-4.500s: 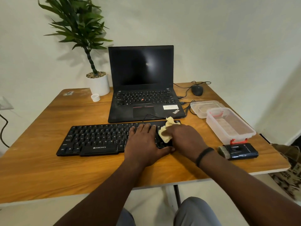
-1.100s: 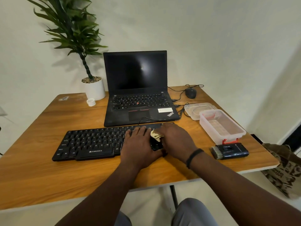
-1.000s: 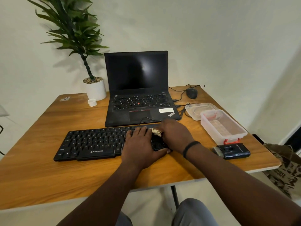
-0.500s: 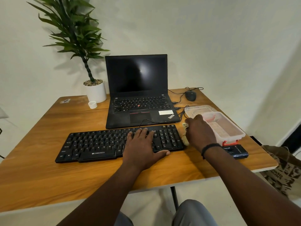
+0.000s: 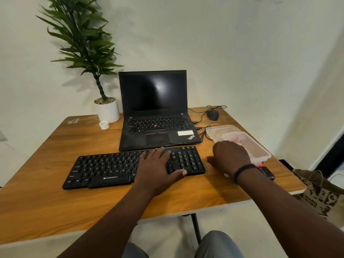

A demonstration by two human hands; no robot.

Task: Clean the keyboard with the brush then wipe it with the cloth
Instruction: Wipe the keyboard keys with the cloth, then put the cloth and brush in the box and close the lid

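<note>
The black keyboard [image 5: 111,168] lies across the middle of the wooden table [image 5: 46,202]. My left hand [image 5: 158,168] rests flat on its right half, fingers straight. My right hand [image 5: 230,157] is knuckles-up on the table just right of the keyboard and holds the pale cloth [image 5: 226,175] beneath it. Only a small edge of the cloth shows under my wrist, and my fingers are hidden. The black brush [image 5: 268,173] lies behind my right wrist, mostly covered.
An open laptop [image 5: 154,127] stands behind the keyboard, its cable running to the keyboard. A clear plastic container [image 5: 260,153] and its lid [image 5: 219,128] sit at the right, a mouse [image 5: 212,114] behind. A potted plant [image 5: 108,110] and a small white cap [image 5: 103,124] stand back left. A paper bag [image 5: 323,194] sits on the floor.
My right hand has carried the cloth off the keyboard's right end, onto the table beside the container. My left hand has stayed on the keys.
</note>
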